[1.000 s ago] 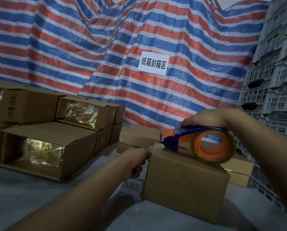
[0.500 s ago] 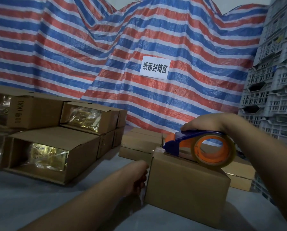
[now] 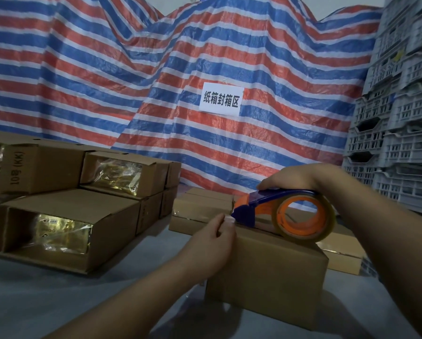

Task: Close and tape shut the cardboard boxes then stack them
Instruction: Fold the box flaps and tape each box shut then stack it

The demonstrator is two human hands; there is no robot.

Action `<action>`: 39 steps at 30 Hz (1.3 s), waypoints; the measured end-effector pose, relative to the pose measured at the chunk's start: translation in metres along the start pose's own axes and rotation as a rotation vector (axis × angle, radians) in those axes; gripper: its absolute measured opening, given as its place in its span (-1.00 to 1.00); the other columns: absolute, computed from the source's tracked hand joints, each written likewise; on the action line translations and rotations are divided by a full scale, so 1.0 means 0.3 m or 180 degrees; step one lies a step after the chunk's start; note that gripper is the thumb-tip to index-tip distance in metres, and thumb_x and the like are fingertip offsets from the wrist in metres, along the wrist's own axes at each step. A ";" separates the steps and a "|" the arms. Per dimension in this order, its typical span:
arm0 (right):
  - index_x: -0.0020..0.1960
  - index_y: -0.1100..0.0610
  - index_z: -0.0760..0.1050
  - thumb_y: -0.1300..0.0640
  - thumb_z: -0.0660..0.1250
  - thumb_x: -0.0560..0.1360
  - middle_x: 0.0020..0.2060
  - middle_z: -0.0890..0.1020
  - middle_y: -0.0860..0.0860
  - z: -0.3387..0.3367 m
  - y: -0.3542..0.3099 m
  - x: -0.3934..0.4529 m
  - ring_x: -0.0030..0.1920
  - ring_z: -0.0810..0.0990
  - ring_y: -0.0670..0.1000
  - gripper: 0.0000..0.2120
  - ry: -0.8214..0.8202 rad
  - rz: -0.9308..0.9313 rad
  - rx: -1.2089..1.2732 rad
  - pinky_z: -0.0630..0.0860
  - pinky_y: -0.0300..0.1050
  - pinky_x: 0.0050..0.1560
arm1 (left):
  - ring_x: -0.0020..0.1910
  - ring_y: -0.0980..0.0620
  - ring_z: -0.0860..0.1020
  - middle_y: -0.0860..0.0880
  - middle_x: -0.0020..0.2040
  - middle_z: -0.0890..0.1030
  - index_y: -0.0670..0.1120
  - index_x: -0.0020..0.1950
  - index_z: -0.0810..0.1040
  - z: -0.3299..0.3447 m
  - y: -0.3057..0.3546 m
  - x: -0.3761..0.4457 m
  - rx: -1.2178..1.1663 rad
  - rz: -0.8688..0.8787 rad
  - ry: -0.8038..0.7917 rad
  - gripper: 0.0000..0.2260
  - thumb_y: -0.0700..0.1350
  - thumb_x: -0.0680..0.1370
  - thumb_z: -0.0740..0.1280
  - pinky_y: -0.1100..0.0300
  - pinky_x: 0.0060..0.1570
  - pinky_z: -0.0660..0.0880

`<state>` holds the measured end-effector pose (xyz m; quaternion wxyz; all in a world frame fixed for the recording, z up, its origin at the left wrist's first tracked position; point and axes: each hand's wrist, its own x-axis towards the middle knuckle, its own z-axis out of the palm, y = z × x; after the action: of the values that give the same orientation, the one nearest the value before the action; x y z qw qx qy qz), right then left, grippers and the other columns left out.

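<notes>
Box: closed carton (image 3: 266, 272) stands near the front edge of the grey worktop (image 3: 58, 297), right of middle, its long top running away to the right so the seam lies along the line the tape has to follow.
Dispenser: blue and orange tape gun (image 3: 278, 211) sits on the box top, blade end at the left edge, roll toward the right, likely so a strip can be laid from that edge across the seam.
Right hand: right hand (image 3: 298, 178) lies over the top of the dispenser with fingers curled round its blue frame, gripping and pressing it down onto the cardboard.
Left hand: left hand (image 3: 213, 241) is at the box's upper left edge, fingertips bent against the tape end just beside the blade, apparently pinning it there; whether it pinches the strip or only presses it, I cannot tell.
Open boxes: cartons (image 3: 65, 231) lying on their sides at the left edge of the worktop, stacked two high, mouths toward the camera with gold foil packs showing; they look not yet sealed.
Flat boxes: low cartons (image 3: 200, 206) just behind the box, toward the back edge, another at the right (image 3: 342, 255); probably done, though the tape on them is hard to see.
Backdrop: striped tarp (image 3: 156, 94) with a white sign (image 3: 221, 99), and grey crates (image 3: 396, 118) stacked at the right.
Stage: taping this box, stacking not begun for it.
</notes>
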<state>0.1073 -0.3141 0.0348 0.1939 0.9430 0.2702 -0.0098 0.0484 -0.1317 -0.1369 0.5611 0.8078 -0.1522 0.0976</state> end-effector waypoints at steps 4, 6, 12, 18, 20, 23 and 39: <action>0.30 -0.06 0.43 0.08 0.25 0.66 -0.12 0.55 -0.20 0.004 -0.005 -0.007 -0.10 0.58 -0.15 -0.78 0.0000 0.0039 0.0087 0.41 -0.36 -0.14 | 0.00 0.40 0.45 0.32 0.19 0.46 0.36 0.50 0.11 -0.038 -0.013 0.002 0.0734 0.0405 -0.0287 -0.35 0.38 0.47 0.27 0.44 -0.11 0.40; 0.31 -0.04 0.44 0.08 0.25 0.67 -0.12 0.56 -0.18 0.005 -0.012 -0.008 -0.10 0.58 -0.15 -0.77 -0.0033 0.0063 0.0129 0.40 -0.35 -0.15 | -0.12 0.53 0.45 0.42 0.03 0.47 0.38 0.45 0.19 -0.054 -0.011 0.004 0.0887 0.0484 -0.0335 -0.37 0.37 0.43 0.34 0.52 -0.24 0.42; 0.22 0.02 0.50 -0.06 0.12 0.70 -0.32 0.65 -0.13 -0.014 -0.025 0.006 -0.34 0.61 -0.18 -0.74 -0.0203 0.0583 0.1156 0.43 -0.31 -0.18 | -0.05 0.33 0.48 0.30 -0.01 0.48 0.37 0.41 0.15 -0.054 -0.021 0.003 0.1554 0.0641 -0.0105 -0.38 0.48 0.40 0.20 0.31 -0.08 0.49; 0.02 0.07 0.54 -0.22 0.10 0.67 -0.46 0.59 -0.08 -0.020 -0.004 -0.026 -0.49 0.52 -0.14 -0.59 -0.0250 0.1147 0.1788 0.47 -0.29 -0.34 | -0.12 0.33 0.44 0.25 -0.03 0.47 0.41 0.38 0.09 -0.061 -0.017 0.003 0.1895 0.0665 -0.0069 -0.41 0.52 0.41 0.12 0.32 -0.20 0.41; -0.05 0.06 0.55 -0.24 0.10 0.66 -0.46 0.58 -0.08 -0.017 0.026 -0.059 -0.49 0.50 -0.13 -0.57 -0.0176 0.1199 0.1708 0.47 -0.27 -0.30 | -0.02 0.21 0.50 0.18 0.13 0.54 0.37 0.42 0.11 -0.058 -0.026 0.004 0.1954 0.0667 -0.0028 -0.34 0.55 0.37 0.07 0.23 -0.10 0.47; -0.08 0.04 0.55 -0.24 0.08 0.66 -0.48 0.58 -0.07 0.005 0.082 -0.139 -0.52 0.51 -0.12 -0.56 -0.0265 0.1327 0.1892 0.48 -0.31 -0.39 | 0.03 0.15 0.51 0.11 0.21 0.55 0.33 0.45 0.12 -0.051 -0.036 0.008 0.2083 0.0679 0.0065 -0.30 0.56 0.36 0.04 0.19 -0.07 0.45; 0.00 -0.16 0.46 -0.10 0.20 0.68 -0.36 0.67 -0.18 0.089 0.131 -0.119 -0.39 0.65 -0.25 -0.89 -0.0372 0.1169 0.1213 0.52 -0.33 -0.37 | 0.25 0.01 0.48 0.06 0.32 0.50 0.11 0.45 0.32 0.026 0.164 0.079 0.2822 0.1126 -0.0584 -0.33 0.43 0.44 0.26 0.10 0.14 0.47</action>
<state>0.0993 -0.3726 0.0288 0.0268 0.9935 0.0763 -0.0795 0.0530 -0.1582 -0.0887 0.1219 0.9360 -0.2797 0.1753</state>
